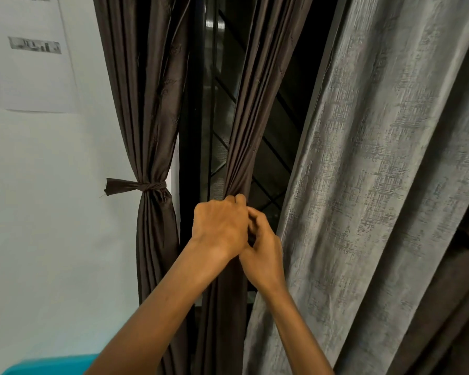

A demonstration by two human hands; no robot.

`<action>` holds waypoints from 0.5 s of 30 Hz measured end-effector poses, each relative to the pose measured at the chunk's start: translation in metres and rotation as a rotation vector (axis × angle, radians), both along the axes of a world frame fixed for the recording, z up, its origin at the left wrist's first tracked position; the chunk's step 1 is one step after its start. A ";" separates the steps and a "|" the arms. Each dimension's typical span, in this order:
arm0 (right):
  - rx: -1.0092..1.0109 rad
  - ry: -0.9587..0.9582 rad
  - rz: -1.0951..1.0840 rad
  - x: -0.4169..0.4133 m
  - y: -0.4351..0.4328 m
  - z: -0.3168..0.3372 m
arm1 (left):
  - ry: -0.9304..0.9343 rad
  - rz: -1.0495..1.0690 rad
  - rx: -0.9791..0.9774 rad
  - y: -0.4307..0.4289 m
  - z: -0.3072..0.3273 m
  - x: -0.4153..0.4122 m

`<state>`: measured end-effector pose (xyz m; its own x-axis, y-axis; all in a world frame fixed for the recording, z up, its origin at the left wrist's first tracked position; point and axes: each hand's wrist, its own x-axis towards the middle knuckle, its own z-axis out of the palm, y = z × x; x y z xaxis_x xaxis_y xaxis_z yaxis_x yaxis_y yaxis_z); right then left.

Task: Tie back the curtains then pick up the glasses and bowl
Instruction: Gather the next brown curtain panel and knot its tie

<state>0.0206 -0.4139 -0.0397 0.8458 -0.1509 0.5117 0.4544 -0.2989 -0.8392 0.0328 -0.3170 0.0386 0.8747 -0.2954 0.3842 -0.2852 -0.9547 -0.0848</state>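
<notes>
Two dark brown curtain panels hang before a black window. The left brown curtain [149,104] is gathered and bound by a knotted fabric tie [146,185] at mid height. The middle brown curtain [257,104] is bunched into a narrow bundle. My left hand [220,228] is closed around that bundle. My right hand [266,253] sits just behind and right of it, fingers curled at the same bundle. What the fingers pinch is hidden by my left hand. No glasses or bowl are in view.
A wide grey textured curtain [377,185] hangs at the right, close to my right hand. The window [217,117] shows dark diagonal bars. Printed paper sheets [27,55] are stuck on the pale wall at upper left. A turquoise surface [49,365] shows at the bottom left.
</notes>
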 end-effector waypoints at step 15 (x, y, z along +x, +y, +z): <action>-0.051 0.016 0.008 -0.002 -0.033 0.013 | 0.190 -0.259 -0.475 0.052 -0.007 0.030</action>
<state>0.0190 -0.4468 -0.0264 0.8550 -0.1184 0.5050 0.4437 -0.3374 -0.8302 0.0632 -0.2655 0.0313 0.8635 -0.3427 0.3700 -0.4832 -0.7723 0.4124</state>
